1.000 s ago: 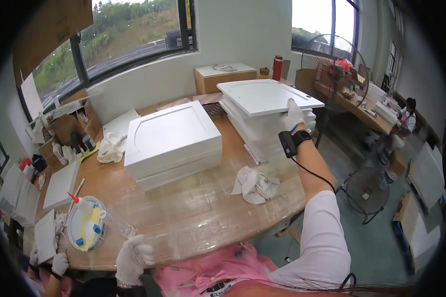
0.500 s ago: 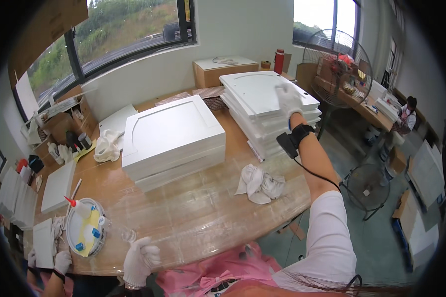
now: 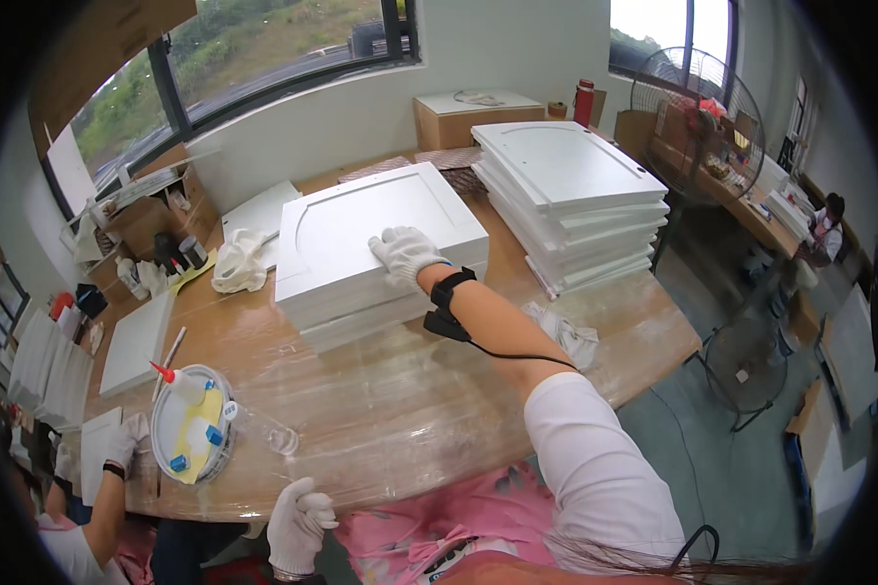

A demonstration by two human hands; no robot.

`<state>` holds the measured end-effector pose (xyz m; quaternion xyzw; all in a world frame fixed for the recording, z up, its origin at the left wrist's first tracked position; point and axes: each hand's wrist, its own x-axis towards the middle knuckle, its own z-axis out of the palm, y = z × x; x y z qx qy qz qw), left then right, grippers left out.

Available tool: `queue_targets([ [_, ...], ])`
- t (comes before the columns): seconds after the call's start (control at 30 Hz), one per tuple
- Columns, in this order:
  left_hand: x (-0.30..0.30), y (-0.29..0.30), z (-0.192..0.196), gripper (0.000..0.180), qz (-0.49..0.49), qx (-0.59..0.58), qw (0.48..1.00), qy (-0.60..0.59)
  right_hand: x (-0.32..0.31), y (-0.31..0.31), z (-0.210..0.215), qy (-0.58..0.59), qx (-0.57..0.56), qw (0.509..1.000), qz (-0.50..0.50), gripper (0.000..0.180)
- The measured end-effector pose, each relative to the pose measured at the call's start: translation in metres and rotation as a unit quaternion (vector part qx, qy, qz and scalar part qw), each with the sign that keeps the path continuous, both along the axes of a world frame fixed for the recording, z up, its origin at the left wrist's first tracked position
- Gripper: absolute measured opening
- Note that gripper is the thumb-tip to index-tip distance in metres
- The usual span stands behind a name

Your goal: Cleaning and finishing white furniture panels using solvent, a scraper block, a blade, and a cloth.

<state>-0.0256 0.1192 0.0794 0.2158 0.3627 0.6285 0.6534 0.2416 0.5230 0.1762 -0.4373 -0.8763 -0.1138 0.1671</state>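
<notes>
My right hand (image 3: 405, 255), in a white knit glove, lies on the top white panel (image 3: 337, 229) of the middle stack, fingers spread on its face near the right edge. That panel has a recessed arched frame. My left hand (image 3: 300, 526), also gloved, is at the table's front edge, its fingers curled in with nothing visible in them. To its left is a round tub lid (image 3: 226, 466) carrying a white squeeze bottle (image 3: 187, 388) with a red tip, blue pieces and a yellow sheet. A clear bottle (image 3: 263, 429) lies beside it.
Another stack of white panels (image 3: 566, 166) stands to the right, with a crumpled white cloth (image 3: 566, 336) in front. A second cloth (image 3: 239, 261) lies left of the middle stack. At the left edge a co-worker's gloved hand (image 3: 124, 441) touches a small white panel. Fans (image 3: 698, 122) stand at right.
My right hand has moved left from the right stack onto the middle stack. The view has shifted left, and the co-worker's arms show more. My left hand stays near the table edge.
</notes>
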Motion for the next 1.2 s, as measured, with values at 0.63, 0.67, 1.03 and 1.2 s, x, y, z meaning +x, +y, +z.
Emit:
queue_targets([
  [0.63,0.064,0.080,0.025,0.047,-0.021,0.068,0.997,-0.008,0.112,-0.236,-0.008,-0.023,-0.014,0.979,0.200,0.046],
  [0.67,0.064,0.078,0.018,0.045,-0.016,0.046,0.999,-0.011,0.118,-0.246,-0.010,-0.024,-0.022,0.978,0.207,0.046],
  [1.03,0.028,-0.060,-0.015,0.056,0.050,0.029,0.992,0.111,0.208,-0.205,-0.016,0.277,-0.072,0.958,-0.019,0.042],
  [1.2,0.043,-0.083,-0.015,0.063,0.057,0.002,0.992,0.112,0.270,-0.155,-0.082,0.241,-0.170,0.929,-0.224,0.057],
])
